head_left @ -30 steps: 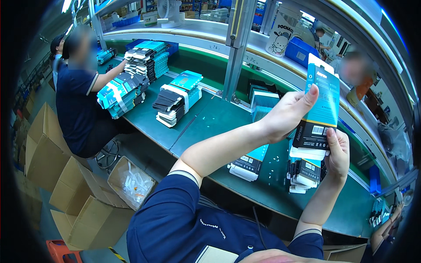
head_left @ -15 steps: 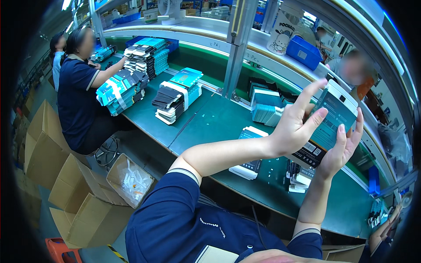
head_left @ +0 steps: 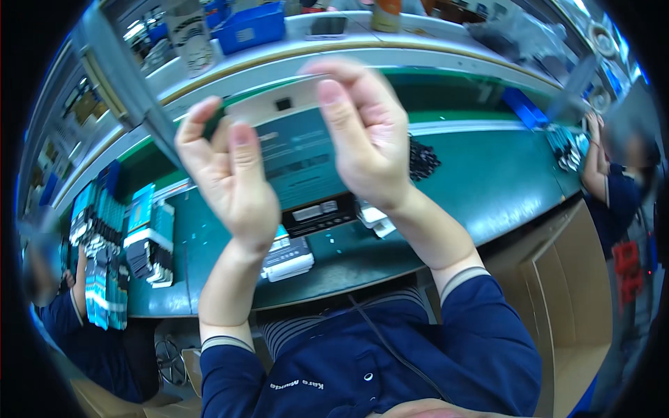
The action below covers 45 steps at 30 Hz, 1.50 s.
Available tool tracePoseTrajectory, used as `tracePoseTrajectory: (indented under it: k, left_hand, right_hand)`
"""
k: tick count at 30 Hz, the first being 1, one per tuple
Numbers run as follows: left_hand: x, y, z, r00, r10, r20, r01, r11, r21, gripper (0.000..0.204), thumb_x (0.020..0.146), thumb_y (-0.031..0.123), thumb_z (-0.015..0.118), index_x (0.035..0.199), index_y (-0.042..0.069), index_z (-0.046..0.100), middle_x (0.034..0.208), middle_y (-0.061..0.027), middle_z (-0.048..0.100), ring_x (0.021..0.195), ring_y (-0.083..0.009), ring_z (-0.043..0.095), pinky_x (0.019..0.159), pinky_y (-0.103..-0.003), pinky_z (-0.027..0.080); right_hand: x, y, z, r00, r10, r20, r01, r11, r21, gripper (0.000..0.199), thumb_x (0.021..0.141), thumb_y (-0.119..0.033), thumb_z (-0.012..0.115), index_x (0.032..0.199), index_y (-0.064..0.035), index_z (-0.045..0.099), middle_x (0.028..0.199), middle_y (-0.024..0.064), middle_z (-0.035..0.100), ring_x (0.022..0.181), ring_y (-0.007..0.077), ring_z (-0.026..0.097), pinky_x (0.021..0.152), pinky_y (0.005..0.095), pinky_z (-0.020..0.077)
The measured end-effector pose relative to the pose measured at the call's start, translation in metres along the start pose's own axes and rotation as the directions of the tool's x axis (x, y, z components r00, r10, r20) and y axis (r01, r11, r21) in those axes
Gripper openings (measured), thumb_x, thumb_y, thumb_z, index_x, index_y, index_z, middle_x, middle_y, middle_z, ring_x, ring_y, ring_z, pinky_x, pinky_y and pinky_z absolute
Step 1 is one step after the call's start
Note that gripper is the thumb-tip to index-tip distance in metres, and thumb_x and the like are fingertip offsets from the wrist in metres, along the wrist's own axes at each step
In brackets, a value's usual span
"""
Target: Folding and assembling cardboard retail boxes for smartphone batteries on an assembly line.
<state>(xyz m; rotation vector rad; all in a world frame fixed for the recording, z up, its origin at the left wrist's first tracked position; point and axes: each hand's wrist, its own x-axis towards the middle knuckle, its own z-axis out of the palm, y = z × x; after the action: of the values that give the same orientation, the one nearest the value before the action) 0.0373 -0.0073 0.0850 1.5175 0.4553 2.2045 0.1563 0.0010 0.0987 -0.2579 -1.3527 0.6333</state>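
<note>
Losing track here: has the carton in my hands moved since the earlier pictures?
Yes, leftward: against the cartons lying on the table, the held carton showed well to the right; now almost straight above them.

Light cool, fairly bright; pale glare streaks the right side of the green tabletop [head_left: 488,209]. Upper fingers of my right hand [head_left: 366,136] smeared; print on the box [head_left: 296,157] soft. Shelf edge [head_left: 446,54] bows; black vignette swallows the corners.
</note>
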Motion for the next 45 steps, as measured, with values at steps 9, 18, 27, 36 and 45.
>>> tracePoseTrajectory:
  k: [9,18,27,36,45]
  left_hand:
    - [-0.005,0.008,-0.003,0.997,-0.012,0.073,0.009,0.999,0.039,0.019,0.094,0.008,0.045,0.112,0.001,0.048,0.096,-0.0132,0.063,0.086,-0.0128,0.059,0.079,-0.025,0.046]
    - [-0.004,0.005,-0.01,0.984,0.004,0.178,0.013,0.996,-0.09,0.013,0.091,0.005,0.052,0.099,0.004,0.041,0.095,-0.0142,0.063,0.085,-0.013,0.058,0.081,-0.024,0.043]
    - [-0.005,-0.013,0.003,0.949,-0.182,0.258,0.167,0.983,0.077,0.03,0.084,0.001,0.066,0.108,-0.001,0.047,0.1,-0.0085,0.054,0.092,-0.0121,0.054,0.081,-0.024,0.045]
    - [-0.031,-0.103,0.001,0.731,-0.638,0.243,0.611,0.77,0.186,0.037,0.088,0.017,0.066,0.116,-0.002,0.05,0.095,-0.0082,0.063,0.084,-0.009,0.058,0.068,-0.022,0.045]
    - [-0.033,-0.116,-0.016,0.776,-0.481,0.407,0.173,0.784,0.596,0.046,0.093,0.04,0.05,0.112,-0.001,0.055,0.108,-0.0186,0.061,0.105,-0.0333,0.056,0.089,-0.04,0.044]
  right_hand:
    - [-0.008,-0.005,0.001,1.0,-0.023,-0.009,0.022,1.0,-0.021,0.024,0.087,-0.003,0.061,0.108,0.0023,0.052,0.08,0.0022,0.061,0.07,0.002,0.054,0.062,0.0166,0.0431]
    - [-0.011,0.004,0.0,1.0,-0.009,-0.006,0.01,0.98,0.197,0.023,0.081,0.0,0.068,0.089,-0.0025,0.046,0.084,0.0093,0.064,0.074,0.0061,0.059,0.066,0.019,0.0486]
    - [0.024,0.017,-0.036,0.945,0.276,0.175,-0.233,0.945,-0.231,0.022,0.083,-0.018,0.072,0.086,-0.0061,0.054,0.078,-0.0016,0.061,0.073,0.0015,0.053,0.065,0.016,0.0423]
    - [0.063,0.067,-0.199,0.573,0.775,-0.267,-0.265,-0.133,-0.955,0.022,0.082,-0.026,0.066,0.085,-0.0045,0.064,0.07,0.0034,0.062,0.058,0.0131,0.057,0.056,0.0274,0.0493]
    - [0.026,0.143,-0.26,0.31,0.867,-0.389,-0.273,-0.311,-0.91,0.032,0.071,-0.024,0.076,0.084,0.0045,0.069,0.082,0.0142,0.069,0.07,0.0245,0.066,0.069,0.0373,0.0531]
